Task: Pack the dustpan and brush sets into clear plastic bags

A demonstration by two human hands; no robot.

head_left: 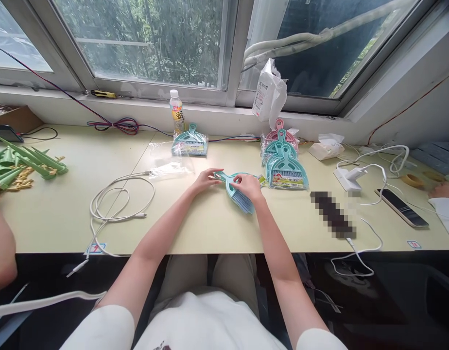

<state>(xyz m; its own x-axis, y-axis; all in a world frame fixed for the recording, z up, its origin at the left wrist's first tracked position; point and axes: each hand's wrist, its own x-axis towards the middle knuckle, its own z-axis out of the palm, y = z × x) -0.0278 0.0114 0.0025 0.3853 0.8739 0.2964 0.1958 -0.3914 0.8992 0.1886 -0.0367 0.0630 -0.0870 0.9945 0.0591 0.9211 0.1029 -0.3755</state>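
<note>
A small teal hand brush [241,200] with blue-grey bristles lies at a slant over the table in front of me, its bristles toward me. A teal dustpan [243,174] shows partly behind it, mostly hidden by my right hand. The fingers of my left hand [206,180] close around the handle end. My right hand [248,186] pinches the brush near its middle; the fingertips partly cover it. Beside my right hand, a yellow-green label [262,181] sticks out. Several wrapped brush-and-dustpan sets [287,167], teal and pink, stand to the right.
Another wrapped teal set [190,142] stands at the back by a bottle [177,112]. Clear plastic bags [169,160] lie before it. A white cable [96,206] coils at left. Phones, a power strip [347,180] and tissues [326,147] are right. Other people's arms show at both sides.
</note>
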